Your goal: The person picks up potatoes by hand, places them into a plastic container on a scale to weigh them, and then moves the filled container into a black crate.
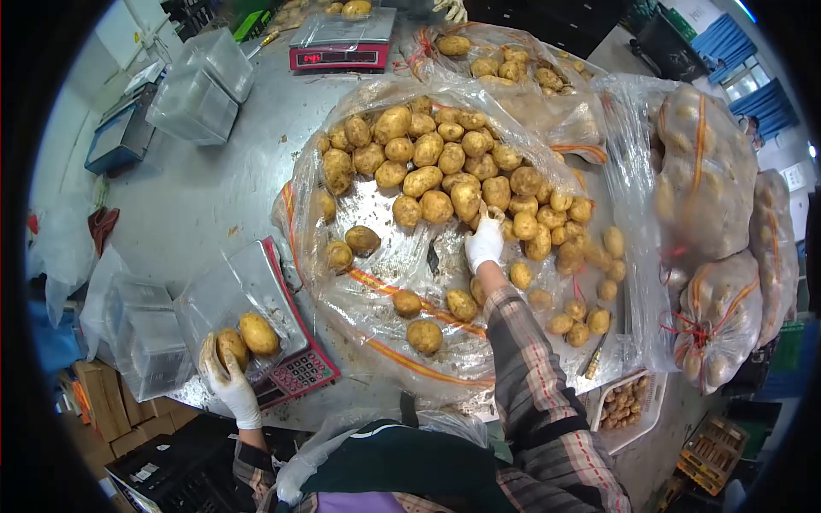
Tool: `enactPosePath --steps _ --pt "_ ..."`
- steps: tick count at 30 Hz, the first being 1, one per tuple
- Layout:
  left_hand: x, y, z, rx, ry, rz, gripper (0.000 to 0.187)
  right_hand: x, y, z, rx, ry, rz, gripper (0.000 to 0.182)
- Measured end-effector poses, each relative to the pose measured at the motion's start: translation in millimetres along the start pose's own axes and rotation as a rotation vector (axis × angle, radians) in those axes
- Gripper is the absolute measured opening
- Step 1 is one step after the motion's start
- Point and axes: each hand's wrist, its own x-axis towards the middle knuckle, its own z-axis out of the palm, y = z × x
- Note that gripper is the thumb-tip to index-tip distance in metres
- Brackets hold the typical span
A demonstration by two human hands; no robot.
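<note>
My left hand [229,385], in a white glove, curls its fingers round a potato [233,346] at the lower left. A second potato [258,333] lies right beside it, over the pan of a red-edged digital scale [301,369] with a dark keypad. Farther off, my right hand [485,242], also gloved, reaches into a heap of potatoes [428,151] on an opened clear plastic bag [385,299] with orange stripes. Its bent fingers grip a large potato [466,202] at the near edge of the heap; part of that grip is hidden.
Another red scale [338,56] stands at the back, with clear plastic boxes [195,109] to its left. More clear boxes [141,329] sit left of the near scale. Full potato bags [705,171] are stacked at right. A knife [593,363] lies near a white basket [657,402] of small potatoes.
</note>
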Motion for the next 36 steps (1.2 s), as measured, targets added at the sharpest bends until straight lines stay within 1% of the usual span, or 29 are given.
enactPosePath --steps 1,2,3,4,5,6,9,11,12,15,16,18,19,20,23,24,25,26,27,29,30,34,36 --pt "0.4 -0.2 -1.1 0.029 0.01 0.008 0.034 4.7 2.4 -2.1 -0.017 -0.038 0.003 0.061" --pt "0.1 -3.0 0.1 0.018 0.024 0.015 0.032 11.1 11.4 2.5 0.008 -0.001 -0.069 0.066" --pt "0.8 -3.4 -3.2 0.018 0.037 0.009 0.032 15.0 22.4 4.5 0.045 -0.022 -0.136 0.061" --pt "1.5 -3.9 -6.0 0.015 0.049 0.003 0.031 16.1 40.5 9.2 0.358 -0.131 -0.115 0.056" --pt "1.3 -3.3 -6.2 0.006 0.067 -0.006 0.031 14.8 32.9 -7.8 0.668 -0.236 -0.1 0.052" --pt "0.1 -0.8 -7.3 -0.016 0.07 0.0 0.031 1.4 35.1 -32.5 0.982 -0.528 0.115 0.047" --pt "-1.4 6.5 -11.8 -0.062 0.081 0.023 0.03 -51.1 19.3 -73.8 1.812 -0.818 0.298 0.056" --pt "-4.8 7.3 -11.6 -0.071 0.094 0.057 0.03 -86.0 -23.1 -107.9 1.985 -0.87 0.325 0.057" --pt "-5.6 11.7 -12.9 -0.079 0.099 0.076 0.029 -98.9 -39.3 -114.5 2.07 -0.903 0.337 0.058" --pt "-10.0 21.8 -24.2 -0.136 0.121 0.036 0.028 -124.1 -68.1 -97.9 1.891 -0.928 0.283 0.056" --pt "-11.4 23.0 -30.2 -0.161 0.134 0.03 0.028 -134.4 -89.0 -101.5 1.845 -0.916 0.275 0.048" --pt "-15.9 9.7 -43.2 -0.201 0.188 0.04 0.027 -154.7 -119.2 -97.1 1.709 -1.0 0.217 0.041" --pt "-18.0 10.4 -56.5 -0.129 0.207 0.043 0.027 -164.6 -134.3 -95.1 1.636 -1.042 0.185 0.037" --pt "-21.2 4.7 -66.4 -0.172 0.258 -0.001 0.027 -177.1 -152.7 -95.7 1.545 -1.02 0.17 0.025" --pt "-29.4 -22.0 -92.5 -0.296 0.387 -0.107 0.026 -189.9 -188.7 -78.5 1.558 -1.115 0.157 0.019" --pt "-33.3 -30.7 -99.8 -0.344 0.417 -0.144 0.026 -199.9 -208.3 -69.6 1.524 -0.903 0.098 0.018" --pt "-39.2 -39.2 -107.0 -0.39 0.443 -0.181 0.026 -199.8 -223.1 -65.9 1.509 -0.903 0.004 0.02" --pt "-46.1 -47.9 -114.1 -0.315 0.445 -0.177 0.026 -199.6 -239.6 -62.6 1.494 -0.902 -0.085 0.022" --pt "-54.3 -52.6 -120.1 -0.326 0.454 -0.199 0.026 -202.7 -252.6 -60.4 1.474 -0.903 -0.167 0.024" --pt "-63.5 -56.9 -128.7 -0.354 0.477 -0.229 0.025 -210.2 -280.9 -68.9 1.275 -0.755 -0.452 0.028" --pt "-68.7 -61.5 -131.4 -0.351 0.494 -0.24 0.024 -217.7 -291.6 -73.4 1.236 -0.704 -0.558 0.028" --pt "-81.9 -70.6 -140.9 -0.293 0.483 -0.276 0.022 -237.4 -313.2 -65.4 1.185 -0.565 -0.748 0.023" --pt "-85.2 -70.9 -143.8 -0.299 0.48 -0.273 0.022 -231.1 -322.4 -54.9 1.129 -0.444 -0.821 0.022"
